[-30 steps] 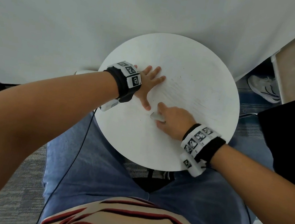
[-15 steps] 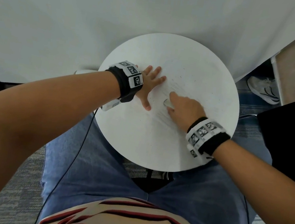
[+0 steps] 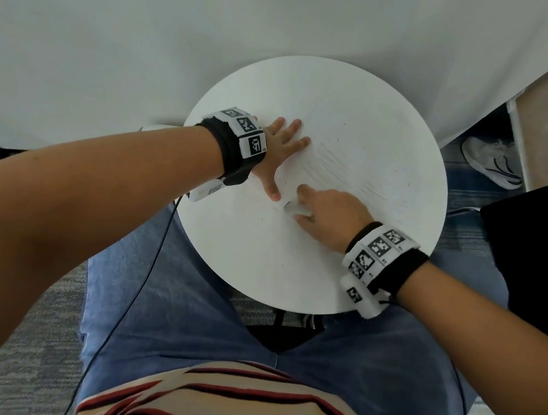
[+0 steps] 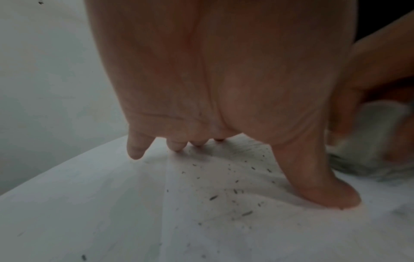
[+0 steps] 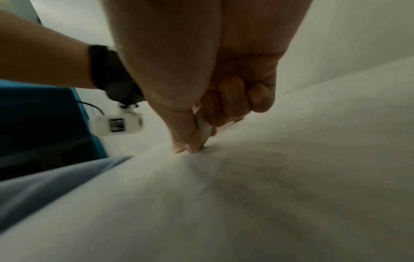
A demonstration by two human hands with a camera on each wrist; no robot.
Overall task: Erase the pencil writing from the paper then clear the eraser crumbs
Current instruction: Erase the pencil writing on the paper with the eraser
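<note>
Item: erasing in progress on a round white tabletop (image 3: pixel 293 261), centre of the head view.

Left hand (image 3: pixel 277 152): fingers straight and spread, flat on the white paper sheet (image 3: pixel 356 169), thumb pressed down, presumably to stop the sheet sliding under the rubbing. Right hand (image 3: pixel 328 214): fingers curled, pinching a small white block eraser (image 3: pixel 295 209) between thumb and fingers, its tip on the paper just right of the left thumb. Faint grey pencil strokes (image 3: pixel 338 177) remain above it. Dark eraser crumbs (image 4: pixel 235 191) lie scattered on the paper, lower centre of the left-wrist view, not yet cleared. Right-wrist view is blurred.
</note>
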